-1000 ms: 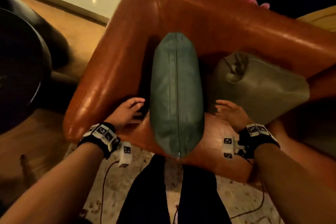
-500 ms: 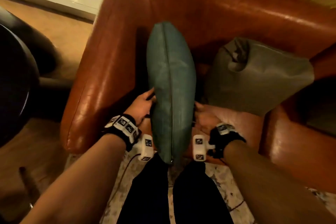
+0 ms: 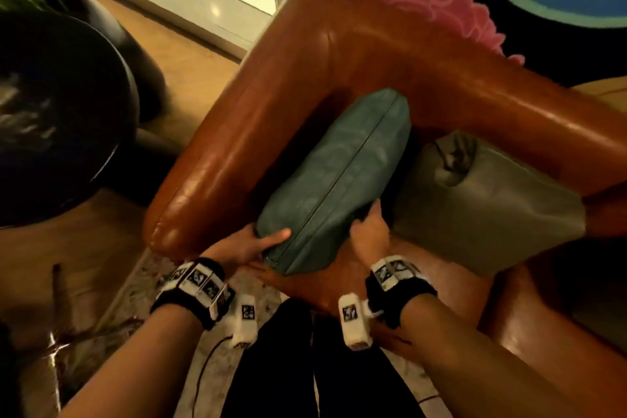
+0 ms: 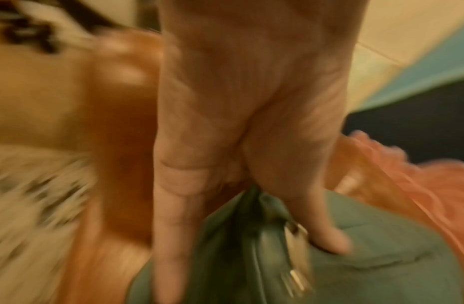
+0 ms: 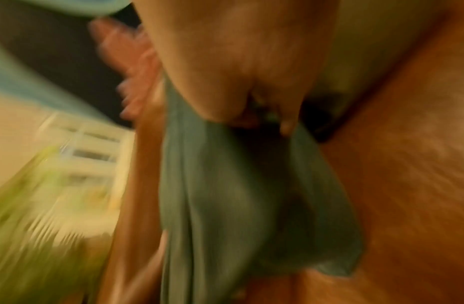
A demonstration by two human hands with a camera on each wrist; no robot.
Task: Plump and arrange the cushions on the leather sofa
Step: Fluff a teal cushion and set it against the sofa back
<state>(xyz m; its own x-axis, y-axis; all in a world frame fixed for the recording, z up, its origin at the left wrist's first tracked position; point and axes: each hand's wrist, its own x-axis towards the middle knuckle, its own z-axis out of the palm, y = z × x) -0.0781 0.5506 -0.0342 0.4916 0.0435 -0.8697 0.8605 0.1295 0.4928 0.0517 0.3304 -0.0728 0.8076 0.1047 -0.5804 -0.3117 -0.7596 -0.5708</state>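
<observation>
Brown leather fills the middle of the head view: it is the sofa (image 3: 305,78), with a wood floor (image 3: 190,71) at the upper left. Half a second ago the green cushion (image 3: 339,173) stood straight up and down in the picture. Now it leans, with its top end toward the upper right, tucked into the sofa's corner, and its low end near the front of the seat. The grey cushion (image 3: 492,207) has stayed at the right, just beside the green one.

I see my left hand (image 3: 251,244) at the low end of the green cushion. Its thumb lies on top of the cushion and its fingers go under, so it holds that end. In the left wrist view the thumb (image 4: 316,216) presses the cloth next to a metal zip pull (image 4: 295,232).

My right hand (image 3: 369,231) grips the cushion's right side. Its fingers curl into the cloth and bunch it up. The right wrist view is blurry.
</observation>
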